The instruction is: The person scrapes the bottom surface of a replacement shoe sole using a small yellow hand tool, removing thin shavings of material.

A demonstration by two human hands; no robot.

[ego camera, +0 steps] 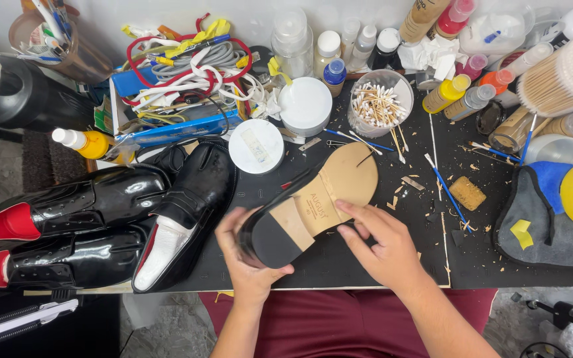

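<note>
cradling the upturned shoe (pixel 313 202) sole-up, my left hand (pixel 247 255) wraps closed around its black heel from below; my right hand (pixel 382 242) rests fingers on the tan sole at the waist, loosely curled, not clamped; the toe points away from both palms, toward the cotton swab cup (pixel 379 103); glossy black shoes (pixel 127 212) lie just left of my grip.

a shoe repair or shoe care workshop. a black work mat (pixel 339 258) scattered with shavings bears an upturned shoe (pixel 313 205) showing its tan sole, 3 glossy black shoes (pixel 101 225) on the left, bottles of dye and paint (pixel 445 93) at the far edge, and a tub of cotton swabs (pixel 378 105).
</note>
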